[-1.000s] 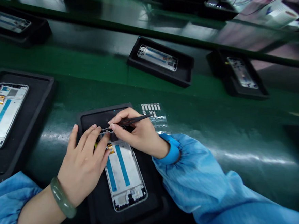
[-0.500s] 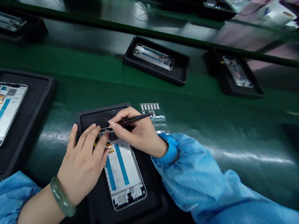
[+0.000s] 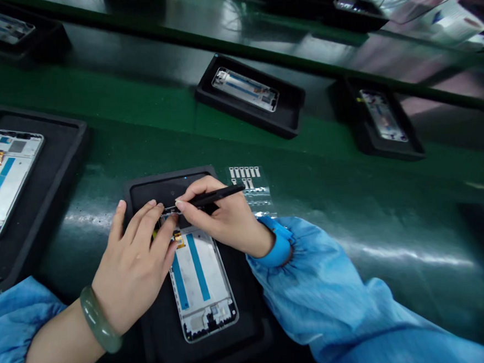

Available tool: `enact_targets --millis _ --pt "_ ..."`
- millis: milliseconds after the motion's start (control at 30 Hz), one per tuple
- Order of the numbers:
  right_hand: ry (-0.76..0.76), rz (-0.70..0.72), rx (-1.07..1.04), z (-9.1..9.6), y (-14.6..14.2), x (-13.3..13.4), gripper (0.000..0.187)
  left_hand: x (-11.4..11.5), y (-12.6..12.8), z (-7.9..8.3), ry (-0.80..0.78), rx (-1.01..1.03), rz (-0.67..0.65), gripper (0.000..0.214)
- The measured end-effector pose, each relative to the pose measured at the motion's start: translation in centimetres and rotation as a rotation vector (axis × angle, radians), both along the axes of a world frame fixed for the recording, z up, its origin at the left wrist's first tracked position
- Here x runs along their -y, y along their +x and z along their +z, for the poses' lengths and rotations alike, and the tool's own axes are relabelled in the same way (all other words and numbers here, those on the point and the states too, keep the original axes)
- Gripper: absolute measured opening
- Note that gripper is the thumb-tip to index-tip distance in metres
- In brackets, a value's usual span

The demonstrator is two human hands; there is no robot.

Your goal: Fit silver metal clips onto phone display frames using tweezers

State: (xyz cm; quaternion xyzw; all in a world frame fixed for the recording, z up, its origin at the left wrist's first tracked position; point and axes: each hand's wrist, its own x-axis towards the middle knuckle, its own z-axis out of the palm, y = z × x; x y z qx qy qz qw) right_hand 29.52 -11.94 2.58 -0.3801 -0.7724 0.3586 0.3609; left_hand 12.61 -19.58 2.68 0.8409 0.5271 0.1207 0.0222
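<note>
A phone frame [image 3: 209,272] with two blue strips and a small orange flex piece [image 3: 178,239] lies in a black tray [image 3: 251,313] in front of me. My left hand [image 3: 135,261] rests with spread fingers over its upper left corner, fingertips touching the top part. In my right hand [image 3: 228,218] I hold black tweezers [image 3: 222,193], gripped between thumb and fingers at the frame's top edge. Their tips are hidden by my fingers, so I cannot tell whether they pinch anything. Beside my right hand lies a clear sheet [image 3: 259,194] with several small pale stickers.
Another black tray [image 3: 63,144] with a phone frame [image 3: 5,176] stands at the left. Farther back on the green surface are more trays with phone frames: one at upper left [image 3: 50,43], one in the middle [image 3: 291,120], one at right [image 3: 405,150]. A white roll [image 3: 458,20] sits at upper right.
The tweezers have rolled slightly in my right fingers and show a broader side. Both hands stay at the same spot on the frame. The background trays appear shifted slightly left.
</note>
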Motion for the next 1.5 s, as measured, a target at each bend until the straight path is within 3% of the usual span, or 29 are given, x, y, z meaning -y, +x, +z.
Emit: enact_targets --millis 1500 --pt "0.082 0.026 0.016 -0.33 0.0 0.05 0.003 -0.01 -0.1 -0.05 0.003 -0.01 -0.01 0.037"
